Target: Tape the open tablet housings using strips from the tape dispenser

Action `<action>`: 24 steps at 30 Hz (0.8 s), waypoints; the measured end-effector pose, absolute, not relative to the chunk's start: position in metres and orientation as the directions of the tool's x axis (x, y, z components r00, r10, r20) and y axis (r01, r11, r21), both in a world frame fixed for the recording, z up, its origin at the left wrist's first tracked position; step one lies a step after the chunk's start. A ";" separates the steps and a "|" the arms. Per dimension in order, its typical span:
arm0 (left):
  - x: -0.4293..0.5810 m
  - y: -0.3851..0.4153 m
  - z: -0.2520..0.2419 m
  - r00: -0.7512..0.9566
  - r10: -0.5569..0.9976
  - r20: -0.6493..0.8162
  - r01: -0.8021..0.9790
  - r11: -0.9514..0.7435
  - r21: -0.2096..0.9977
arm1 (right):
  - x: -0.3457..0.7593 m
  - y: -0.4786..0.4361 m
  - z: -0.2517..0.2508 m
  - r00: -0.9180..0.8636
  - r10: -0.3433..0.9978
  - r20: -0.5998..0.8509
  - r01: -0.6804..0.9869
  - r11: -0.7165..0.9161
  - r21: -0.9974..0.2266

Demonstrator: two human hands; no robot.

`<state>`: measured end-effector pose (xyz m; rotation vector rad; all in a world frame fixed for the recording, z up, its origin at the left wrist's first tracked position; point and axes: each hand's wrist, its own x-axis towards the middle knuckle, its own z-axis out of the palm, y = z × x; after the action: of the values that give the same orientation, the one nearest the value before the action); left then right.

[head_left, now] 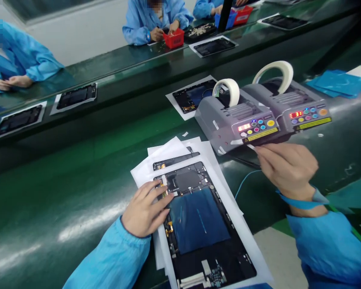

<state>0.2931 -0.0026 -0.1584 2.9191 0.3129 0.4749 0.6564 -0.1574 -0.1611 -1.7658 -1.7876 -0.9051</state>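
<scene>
My left hand [147, 206] lies with spread fingers on the upper left of an opened tablet [200, 216], its fingertips touching the inner parts. A blue film covers the tablet's middle, and white paper sheets [252, 245] lie beneath it. Another tablet [176, 160] shows partly under the upper sheet. At the front of the left tape dispenser [237, 116], my right hand [289, 168] pinches the end of a short white tape strip [251, 148]. A blue band with a cord circles my right wrist.
A second tape dispenser [291, 100] stands to the right, with blue sheets [337, 83] beyond it. Another tablet [188, 98] lies behind the dispensers. Across the bench, several tablets lie on paper, people in blue sleeves work, and a red bin [173, 39] stands.
</scene>
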 end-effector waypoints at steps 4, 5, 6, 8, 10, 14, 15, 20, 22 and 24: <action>0.323 -0.017 -0.125 0.917 0.267 0.297 0.234 -0.962 0.142 | 0.620 -0.179 -0.169 -0.030 0.748 0.663 0.983 0.141 -0.115; 0.335 -0.020 -0.119 0.912 0.280 0.299 0.250 -0.959 0.135 | 0.610 -0.181 -0.172 -0.053 0.792 0.608 0.967 0.193 -0.168; 0.348 -0.023 -0.115 0.912 0.292 0.289 0.265 -0.956 0.127 | 0.601 -0.180 -0.174 -0.086 0.825 0.559 0.954 0.229 -0.192; 0.374 -0.025 -0.116 0.919 0.313 0.238 0.298 -0.950 0.097 | 0.586 -0.172 -0.174 -0.140 0.854 0.500 0.958 0.245 -0.150; 0.393 -0.024 -0.125 0.931 0.314 0.186 0.309 -0.949 0.058 | 0.577 -0.161 -0.171 -0.176 0.860 0.479 0.970 0.234 -0.064; 0.404 -0.020 -0.145 0.945 0.301 0.127 0.301 -0.954 0.021 | 0.572 -0.148 -0.164 -0.208 0.887 0.413 0.974 0.226 0.005; 0.403 -0.019 -0.148 0.942 0.313 0.120 0.311 -0.950 0.040 | 0.571 -0.147 -0.164 -0.211 0.890 0.404 0.974 0.228 0.005; 0.400 -0.013 -0.143 0.838 0.521 0.163 0.417 -0.803 0.425 | 0.570 -0.148 -0.165 -0.228 0.891 0.392 0.958 0.276 -0.071; 0.404 -0.011 -0.138 0.795 0.588 0.152 0.419 -0.712 0.563 | 0.571 -0.150 -0.167 -0.228 0.891 0.393 0.950 0.292 -0.113; 0.408 -0.010 -0.136 0.783 0.606 0.142 0.410 -0.674 0.615 | 0.572 -0.151 -0.170 -0.223 0.896 0.385 0.946 0.293 -0.135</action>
<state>0.4083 -0.0104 -0.1362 2.3999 0.7541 0.4536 0.5719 -0.1512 -0.1699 -1.6534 -2.1802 -0.1793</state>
